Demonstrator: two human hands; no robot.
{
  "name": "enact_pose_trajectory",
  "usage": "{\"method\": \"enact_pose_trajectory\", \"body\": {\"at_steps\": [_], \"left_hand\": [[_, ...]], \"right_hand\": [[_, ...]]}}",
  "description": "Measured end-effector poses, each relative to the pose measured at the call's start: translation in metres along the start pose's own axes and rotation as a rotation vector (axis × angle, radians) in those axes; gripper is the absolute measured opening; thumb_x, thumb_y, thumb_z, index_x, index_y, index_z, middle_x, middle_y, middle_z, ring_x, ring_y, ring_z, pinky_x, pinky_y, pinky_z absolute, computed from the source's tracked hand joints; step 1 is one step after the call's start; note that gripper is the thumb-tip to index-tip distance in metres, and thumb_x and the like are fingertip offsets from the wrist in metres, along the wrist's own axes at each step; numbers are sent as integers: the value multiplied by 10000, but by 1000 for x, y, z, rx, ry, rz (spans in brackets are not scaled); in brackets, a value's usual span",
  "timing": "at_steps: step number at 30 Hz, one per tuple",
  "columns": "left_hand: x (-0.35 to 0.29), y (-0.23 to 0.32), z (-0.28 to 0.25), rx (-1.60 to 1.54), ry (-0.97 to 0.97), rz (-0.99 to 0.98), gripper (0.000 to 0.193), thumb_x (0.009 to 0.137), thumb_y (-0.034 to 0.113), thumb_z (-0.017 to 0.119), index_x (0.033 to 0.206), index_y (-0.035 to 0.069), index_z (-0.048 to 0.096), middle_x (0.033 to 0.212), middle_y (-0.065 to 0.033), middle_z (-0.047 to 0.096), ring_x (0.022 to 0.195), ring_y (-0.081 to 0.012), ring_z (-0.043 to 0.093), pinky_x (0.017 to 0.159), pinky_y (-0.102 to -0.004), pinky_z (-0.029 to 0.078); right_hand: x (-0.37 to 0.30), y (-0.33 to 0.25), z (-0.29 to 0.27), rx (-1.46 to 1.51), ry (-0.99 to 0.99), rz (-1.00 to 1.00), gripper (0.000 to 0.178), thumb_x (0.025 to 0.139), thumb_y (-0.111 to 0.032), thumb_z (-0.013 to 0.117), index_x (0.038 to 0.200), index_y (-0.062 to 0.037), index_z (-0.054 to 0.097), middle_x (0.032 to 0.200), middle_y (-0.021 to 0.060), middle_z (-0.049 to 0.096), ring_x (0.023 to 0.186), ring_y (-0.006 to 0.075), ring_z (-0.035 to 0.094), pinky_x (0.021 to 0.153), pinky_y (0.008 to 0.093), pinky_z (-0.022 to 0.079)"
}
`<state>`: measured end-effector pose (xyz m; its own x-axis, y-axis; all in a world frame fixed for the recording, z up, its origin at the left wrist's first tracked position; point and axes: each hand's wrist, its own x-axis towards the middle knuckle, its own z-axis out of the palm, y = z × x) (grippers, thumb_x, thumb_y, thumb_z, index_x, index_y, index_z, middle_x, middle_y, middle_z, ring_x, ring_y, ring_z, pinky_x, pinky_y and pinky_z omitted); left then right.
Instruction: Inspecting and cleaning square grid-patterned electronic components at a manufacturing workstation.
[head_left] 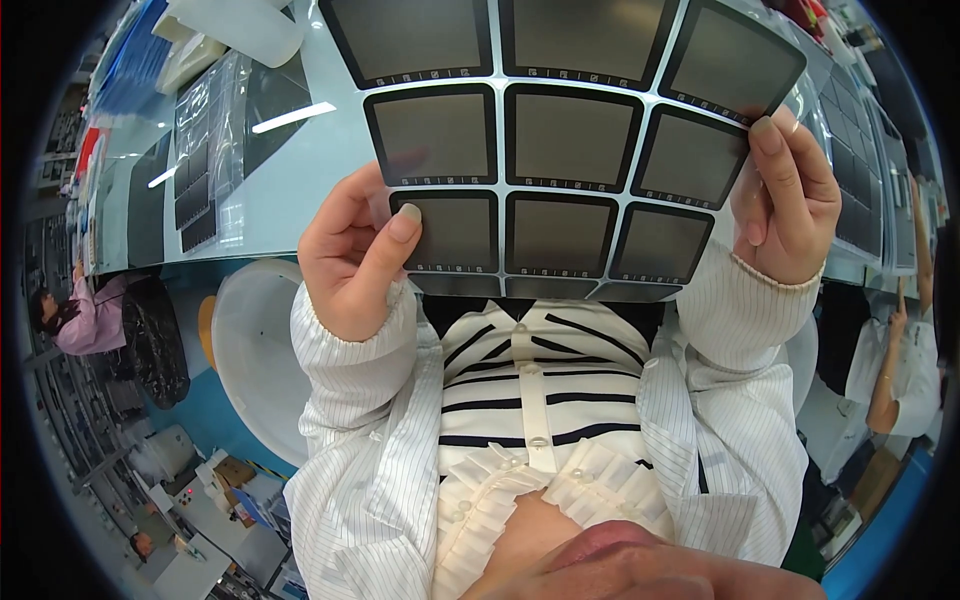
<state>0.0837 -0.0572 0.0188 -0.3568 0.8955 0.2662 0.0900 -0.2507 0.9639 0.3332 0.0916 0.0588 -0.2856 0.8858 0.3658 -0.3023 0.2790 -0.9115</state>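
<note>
Between my two hands I hold up a sheet of dark grey rectangular panels (572, 137). The panels have black borders and small marks along their lower edges, and they sit in rows split by pale strips. My left hand (352, 258) grips the sheet's left edge, its thumb on the front face and its other fingers partly hidden behind. On the right edge, my right hand (792, 195) pinches the sheet between thumb and fingers. The sheet is tilted above the table's near edge, and its top runs out of view.
A pale glossy table (285, 190) lies beneath. On its left are a translucent white container (245, 28) and plastic-wrapped dark sheets (205, 150); more panel sheets (850, 135) lie at right. A white tub-shaped chair (262, 350) stands below. Other people sit at far left (92, 318) and far right (908, 365).
</note>
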Motion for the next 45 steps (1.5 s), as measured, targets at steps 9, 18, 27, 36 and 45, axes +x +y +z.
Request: {"method": "enact_pose_trajectory", "body": {"at_steps": [9,18,27,36,45], "left_hand": [[-3,2,5,-69,-60,16,528,826,-23,559,1312,-61,358,778,-35,601,563,-17,443,537,-132,333],[-3,9,16,-45,-142,57,682,792,-75,561,1379,-58,214,855,-74,644,560,-27,460,537,-142,367],[-2,5,18,-32,-204,106,711,780,-74,574,1385,-51,201,837,-76,642,540,-39,462,528,-154,380],[-1,2,14,28,-303,155,645,803,-30,570,1363,-68,251,632,-9,538,539,-54,463,526,-177,382],[-4,7,13,14,-174,82,548,840,-3,537,1334,-77,310,607,-13,515,532,-48,438,517,-165,357]], "right_hand": [[-1,6,-11,27,-34,-6,175,858,-90,606,1006,-6,647,901,120,673,357,20,400,355,139,266],[1,11,-26,86,-33,40,198,882,-83,563,1032,31,622,861,119,672,344,21,406,339,137,258],[1,13,-27,72,19,47,232,916,-76,498,1097,38,589,647,59,622,334,25,394,331,138,255],[23,2,-35,9,-10,-66,258,941,-96,455,1143,9,577,620,62,626,319,29,355,319,144,262],[35,-2,-27,4,-61,-156,269,943,-110,445,1133,14,589,678,68,650,344,41,361,368,140,290]]}}
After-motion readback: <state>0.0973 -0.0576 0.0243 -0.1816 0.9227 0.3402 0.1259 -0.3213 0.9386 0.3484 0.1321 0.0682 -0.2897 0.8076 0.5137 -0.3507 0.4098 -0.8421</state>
